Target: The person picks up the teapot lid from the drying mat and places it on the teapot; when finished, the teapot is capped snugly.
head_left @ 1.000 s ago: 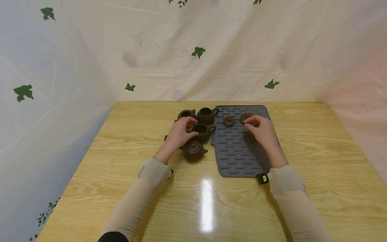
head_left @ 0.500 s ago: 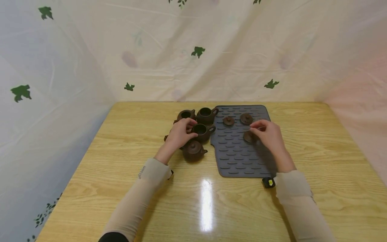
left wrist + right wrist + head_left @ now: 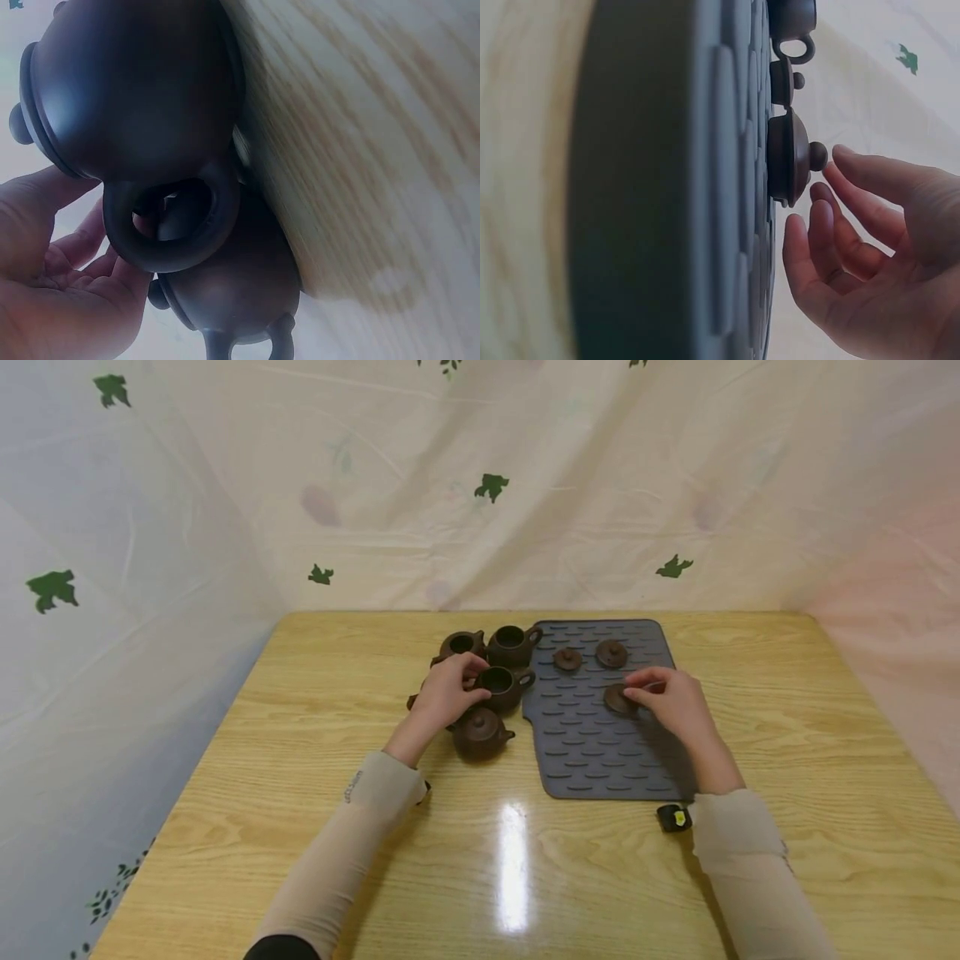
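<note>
In the head view, my left hand [image 3: 447,692] grips the left side of an open dark-brown teapot [image 3: 512,697], thumb and fingers at its rim. A lidded teapot [image 3: 480,737] stands just in front; the left wrist view shows lidded teapots [image 3: 135,90] beside that hand [image 3: 67,277]. Several teapots form the cluster. My right hand [image 3: 678,706] is at the nearest of three brown lids [image 3: 617,698] on the grey mat [image 3: 585,752]. In the right wrist view, the thumb and forefinger of this hand [image 3: 900,247] are beside the lid's knob [image 3: 819,156], fingers loosely bent.
Two other lids, one small [image 3: 567,660] and one larger [image 3: 612,653], lie toward the mat's back. Two open teapots [image 3: 512,647] stand at the back of the cluster, one near the mat's left edge. A patterned cloth [image 3: 405,527] hangs behind the wooden table [image 3: 330,668].
My right hand has moved from the back-right lid forward and slightly right to the nearest lid. The lids stay in place, and my left hand is nearly still.
</note>
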`<state>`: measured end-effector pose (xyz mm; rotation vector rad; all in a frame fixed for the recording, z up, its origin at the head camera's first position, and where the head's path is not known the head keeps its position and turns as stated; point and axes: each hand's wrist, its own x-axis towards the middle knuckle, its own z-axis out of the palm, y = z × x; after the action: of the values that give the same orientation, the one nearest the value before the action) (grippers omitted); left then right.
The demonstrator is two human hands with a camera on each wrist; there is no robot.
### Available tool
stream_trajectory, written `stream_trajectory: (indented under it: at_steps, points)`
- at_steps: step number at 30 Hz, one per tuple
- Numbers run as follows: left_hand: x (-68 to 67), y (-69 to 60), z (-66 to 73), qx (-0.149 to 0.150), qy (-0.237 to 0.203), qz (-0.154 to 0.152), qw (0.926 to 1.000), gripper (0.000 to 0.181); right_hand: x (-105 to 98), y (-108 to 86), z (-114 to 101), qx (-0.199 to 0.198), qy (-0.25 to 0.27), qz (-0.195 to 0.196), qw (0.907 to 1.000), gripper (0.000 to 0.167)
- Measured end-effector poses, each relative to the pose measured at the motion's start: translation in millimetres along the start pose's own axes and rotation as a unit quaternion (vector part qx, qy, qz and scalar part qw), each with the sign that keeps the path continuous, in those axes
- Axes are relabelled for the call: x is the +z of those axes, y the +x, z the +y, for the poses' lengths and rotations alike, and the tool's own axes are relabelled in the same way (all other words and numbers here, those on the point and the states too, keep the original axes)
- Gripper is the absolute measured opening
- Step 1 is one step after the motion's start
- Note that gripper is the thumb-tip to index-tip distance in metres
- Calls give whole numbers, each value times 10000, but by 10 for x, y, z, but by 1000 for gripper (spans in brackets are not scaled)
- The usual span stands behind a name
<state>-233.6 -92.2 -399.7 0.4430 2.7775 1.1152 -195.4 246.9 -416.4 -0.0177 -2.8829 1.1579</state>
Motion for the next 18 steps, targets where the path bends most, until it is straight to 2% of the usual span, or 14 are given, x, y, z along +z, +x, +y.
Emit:
stream_trajectory:
  at_steps: [6, 18]
  points:
    - [-3, -10, 8, -21, 72, 7, 10000, 36, -3, 12, 21, 100, -45, -236, 9997, 26]
    - [-4, 1, 35, -105, 296, 19, 9995, 37, 5, 52, -17, 73, -96, -331, 9994, 25]
